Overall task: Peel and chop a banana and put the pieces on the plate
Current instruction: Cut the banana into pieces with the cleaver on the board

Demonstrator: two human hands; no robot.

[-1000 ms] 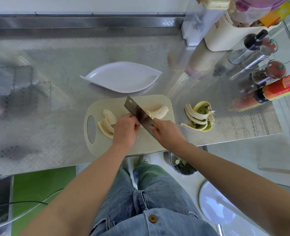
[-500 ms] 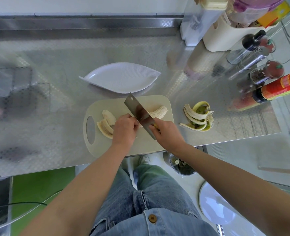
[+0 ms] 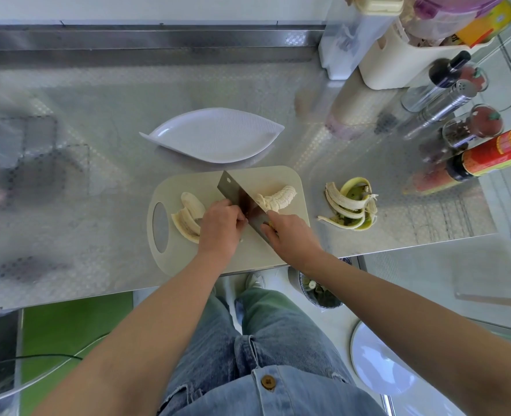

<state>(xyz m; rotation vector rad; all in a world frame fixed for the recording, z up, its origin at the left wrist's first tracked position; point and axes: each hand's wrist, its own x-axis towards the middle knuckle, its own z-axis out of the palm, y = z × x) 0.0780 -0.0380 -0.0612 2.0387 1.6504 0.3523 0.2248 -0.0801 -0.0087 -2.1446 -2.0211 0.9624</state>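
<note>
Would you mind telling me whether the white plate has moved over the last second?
No. The plate lies where it did, just beyond the far edge of the cutting board, which has not shifted either.

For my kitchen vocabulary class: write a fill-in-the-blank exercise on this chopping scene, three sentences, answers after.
1. Banana pieces lie on the cutting board; the leaf-shaped plate holds ___ of them.
2. The knife is gripped by the person's ___ hand.
3. The banana peel lies on the counter, to the ___ of the cutting board.
Missing words: none; right; right.
</note>
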